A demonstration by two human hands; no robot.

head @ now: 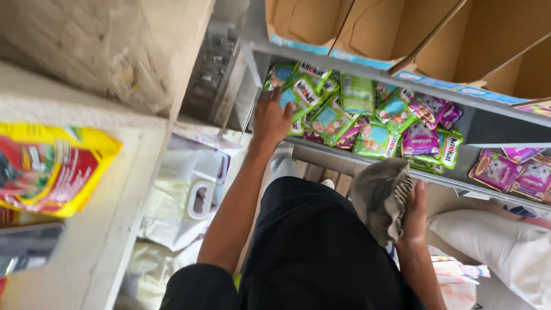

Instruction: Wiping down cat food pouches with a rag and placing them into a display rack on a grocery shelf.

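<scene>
Right hand point(414, 213): nearest, clenched on a crumpled grey cloth point(380, 198), below the grey metal shelf point(367, 161).
Left hand point(271, 117): released, fingers spread, touching green foil pouches point(304, 92) at the shelf's left end.

Soft daylight, shelf recesses shadowed, left foreground blurred, wide-angle bending at the edges

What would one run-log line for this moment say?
left hand: on green pouches | right hand: holding grey cloth | shelf: also purple pouches
</scene>
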